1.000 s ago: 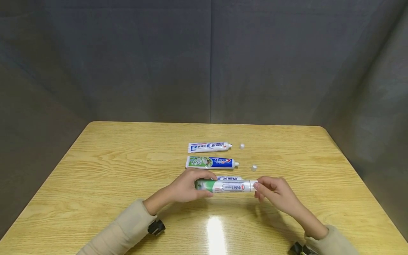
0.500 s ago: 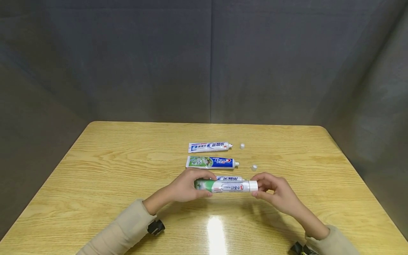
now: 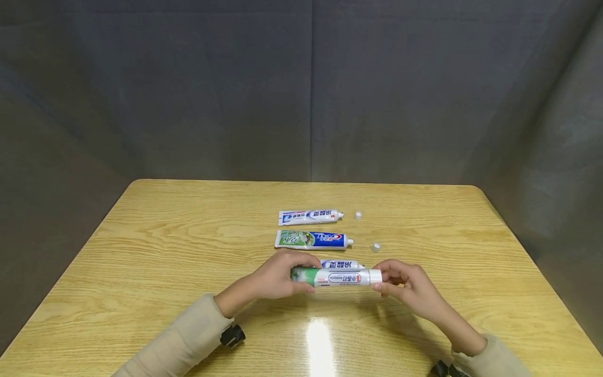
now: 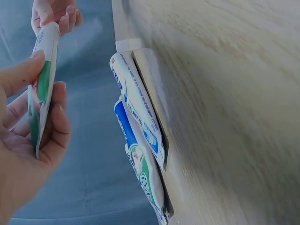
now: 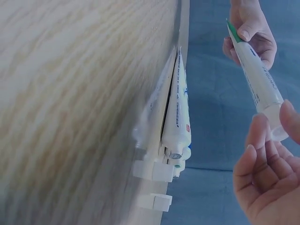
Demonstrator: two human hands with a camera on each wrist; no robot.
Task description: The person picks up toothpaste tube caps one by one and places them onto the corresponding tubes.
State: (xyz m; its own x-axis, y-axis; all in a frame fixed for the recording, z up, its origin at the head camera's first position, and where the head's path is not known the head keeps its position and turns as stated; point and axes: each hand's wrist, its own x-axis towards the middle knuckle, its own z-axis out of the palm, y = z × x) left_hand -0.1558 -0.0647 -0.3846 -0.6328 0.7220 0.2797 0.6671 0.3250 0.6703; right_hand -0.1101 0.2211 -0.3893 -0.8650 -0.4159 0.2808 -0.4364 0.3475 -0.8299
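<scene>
A white and green toothpaste tube (image 3: 341, 277) is held level above the table, its white cap (image 3: 375, 276) on the right end. My left hand (image 3: 280, 275) grips the green end between thumb and fingers. At the cap, my right hand (image 3: 409, 285) has thumb and fingertips on either side, pinching it; the right wrist view shows the cap (image 5: 277, 127) between thumb and fingers. Partly hidden behind the held tube lies a white and blue tube (image 3: 340, 263).
Farther back on the wooden table (image 3: 188, 225) lie a green and blue tube (image 3: 311, 240) and a white tube (image 3: 308, 217), both uncapped. Two loose white caps (image 3: 376, 247) (image 3: 358, 215) stand to their right. Grey cloth (image 3: 226, 94) hangs behind the table.
My right thumb and fingers have shifted from covering the cap's end to its sides, leaving more of the cap visible. The held tube has moved very slightly nearer to me.
</scene>
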